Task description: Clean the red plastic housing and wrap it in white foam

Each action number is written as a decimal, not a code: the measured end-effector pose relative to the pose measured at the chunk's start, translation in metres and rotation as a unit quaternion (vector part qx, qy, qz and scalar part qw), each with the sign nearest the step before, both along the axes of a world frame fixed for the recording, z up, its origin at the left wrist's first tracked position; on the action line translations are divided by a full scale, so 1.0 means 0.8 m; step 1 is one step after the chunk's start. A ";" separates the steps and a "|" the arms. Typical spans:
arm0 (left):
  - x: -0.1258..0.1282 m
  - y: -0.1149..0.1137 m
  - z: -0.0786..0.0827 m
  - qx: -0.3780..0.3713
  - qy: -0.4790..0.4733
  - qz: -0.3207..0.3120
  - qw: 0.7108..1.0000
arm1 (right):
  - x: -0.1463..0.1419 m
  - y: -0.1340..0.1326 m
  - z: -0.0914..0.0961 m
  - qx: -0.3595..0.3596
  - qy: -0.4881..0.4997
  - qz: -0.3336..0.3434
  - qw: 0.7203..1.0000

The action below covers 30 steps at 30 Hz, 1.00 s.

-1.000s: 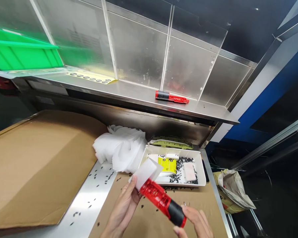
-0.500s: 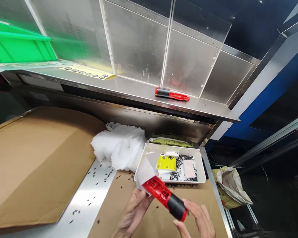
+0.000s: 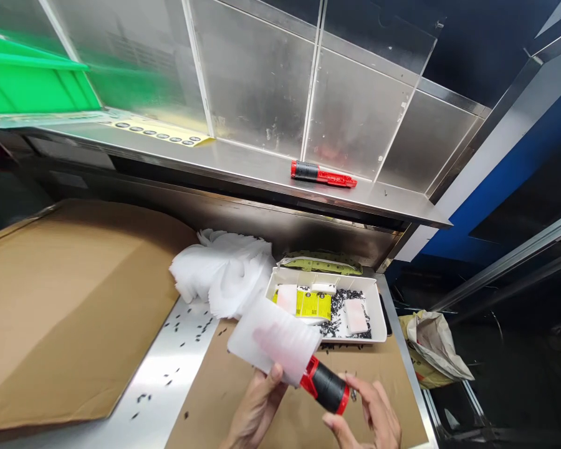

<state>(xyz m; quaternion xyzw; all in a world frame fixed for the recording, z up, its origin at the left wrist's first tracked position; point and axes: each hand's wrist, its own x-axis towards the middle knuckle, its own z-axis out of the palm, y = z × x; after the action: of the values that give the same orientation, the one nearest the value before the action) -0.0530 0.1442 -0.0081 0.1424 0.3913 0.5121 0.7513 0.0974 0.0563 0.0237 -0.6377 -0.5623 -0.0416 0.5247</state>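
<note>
Right now, the person's left hand (image 3: pixel 257 408) is curled up around a white foam sleeve (image 3: pixel 273 340), with the thumb pressed on its lower edge. The sleeve covers the red front part of a red and black tool (image 3: pixel 325 386), so only the black grip and a bit of red stick out. The right hand (image 3: pixel 371 418) is half open, and its fingers touch the black end of the tool. Both hands hold it low over a brown cardboard sheet (image 3: pixel 262 424) on the metal table (image 3: pixel 168 380). Little black bits are scattered over the table. Just behind the hands sits a white tray (image 3: pixel 376 324) with a yellow label, white pads and more black bits inside. A pile of white foam sleeves (image 3: pixel 224 274) lies just left of the tray. Up on the metal shelf (image 3: pixel 243 165) lies another red and black tool (image 3: pixel 322 176), well apart from the hands. A green bin (image 3: pixel 28 87) sits far left on that shelf.
</note>
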 end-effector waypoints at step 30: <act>0.001 -0.037 0.007 -0.058 -0.076 -0.036 0.995 | 0.009 0.022 -0.004 -0.218 0.310 0.080 0.922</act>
<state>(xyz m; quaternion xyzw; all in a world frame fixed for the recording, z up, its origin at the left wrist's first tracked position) -0.0523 0.1148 -0.0023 0.0736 0.3564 0.4702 0.8040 0.1048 0.0738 0.0208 -0.6700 -0.4163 0.3237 0.5225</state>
